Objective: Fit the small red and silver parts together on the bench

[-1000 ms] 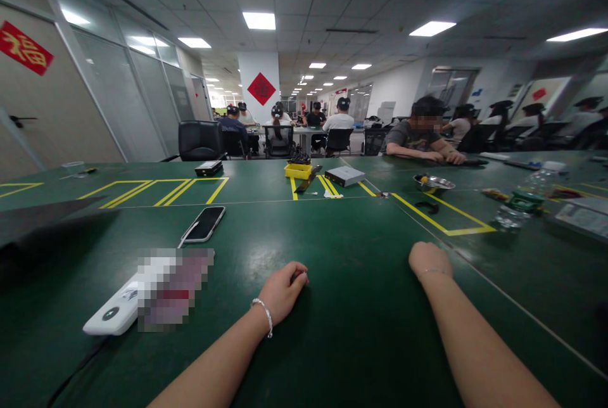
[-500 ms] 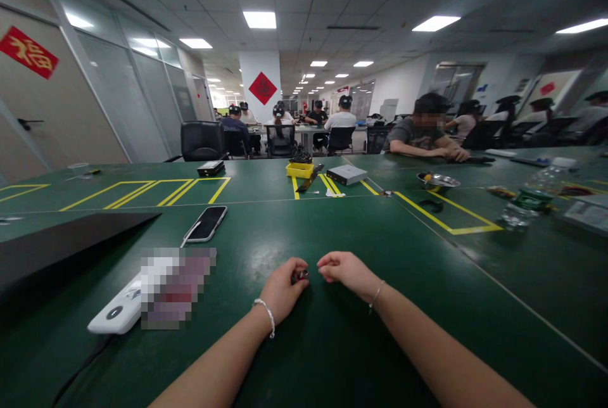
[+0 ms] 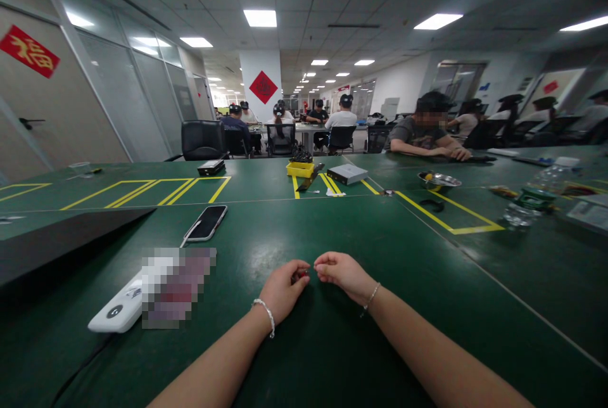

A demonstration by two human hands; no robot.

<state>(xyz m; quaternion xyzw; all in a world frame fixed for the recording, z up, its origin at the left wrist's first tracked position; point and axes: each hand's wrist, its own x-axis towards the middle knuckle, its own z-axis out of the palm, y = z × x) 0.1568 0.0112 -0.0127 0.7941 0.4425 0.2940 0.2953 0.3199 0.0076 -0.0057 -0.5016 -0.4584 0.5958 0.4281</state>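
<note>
Red tints one small object in the left hand's grip, the right hand's unclear.

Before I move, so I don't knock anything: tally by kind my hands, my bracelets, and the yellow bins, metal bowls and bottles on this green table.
Hands: 2 (left hand, right hand)
Bracelets: 2 (left bracelet, right bracelet)
Yellow bin: 1
Metal bowl: 1
Bottle: 1
Total: 7

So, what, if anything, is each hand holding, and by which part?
The left hand holds a small reddish object; its gripped part is hidden. Right hand: cannot tell.
</note>
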